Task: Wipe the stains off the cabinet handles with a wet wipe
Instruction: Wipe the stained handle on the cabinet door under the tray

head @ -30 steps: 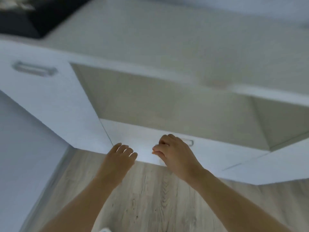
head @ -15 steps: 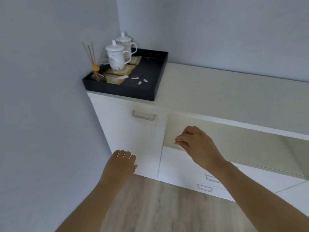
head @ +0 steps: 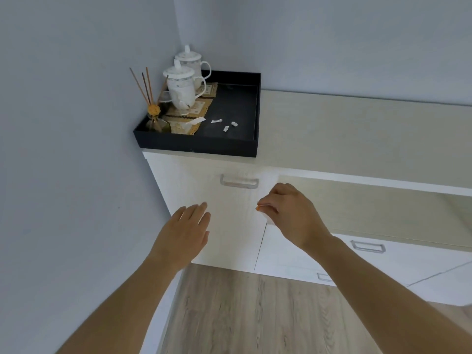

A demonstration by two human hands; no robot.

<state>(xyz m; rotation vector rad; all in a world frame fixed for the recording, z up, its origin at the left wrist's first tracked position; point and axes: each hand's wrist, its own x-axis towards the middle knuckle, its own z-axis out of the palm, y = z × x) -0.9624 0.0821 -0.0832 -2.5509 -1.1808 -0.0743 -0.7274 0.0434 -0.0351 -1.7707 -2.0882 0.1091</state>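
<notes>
— While we looked down at the white cabinet [head: 229, 226], where did we have our hands?

— We held both in front of its left door. Our left hand [head: 185, 233] was flat, fingers straight and together, palm toward the door panel; whether it touched the panel we could not tell. Our right hand [head: 288, 215] was curled, its fingertips pinching a small folded wet wipe [head: 264, 206], white with an orange edge, of which only a sliver showed.

— And the handles?

— We saw 4. The door handle [head: 239, 182], a pale metal bar, sat just above and between our hands, and neither hand touched it. The wipe hung below its right end, near but apart. A second handle [head: 367, 246] was on the drawer front to the right of our right forearm, a third [head: 324, 277] lower, partly hidden by that arm. Stains were too small for us to make out.

— What stood on top?

— A black tray [head: 199, 146] in the corner, carrying 2 lidded white cups [head: 185, 86], a reed diffuser [head: 153, 111], patterned mats and a few white paper scraps [head: 224, 124]. Beside it, the beige countertop [head: 357, 134]; beneath us, a wood floor [head: 255, 315].
</notes>
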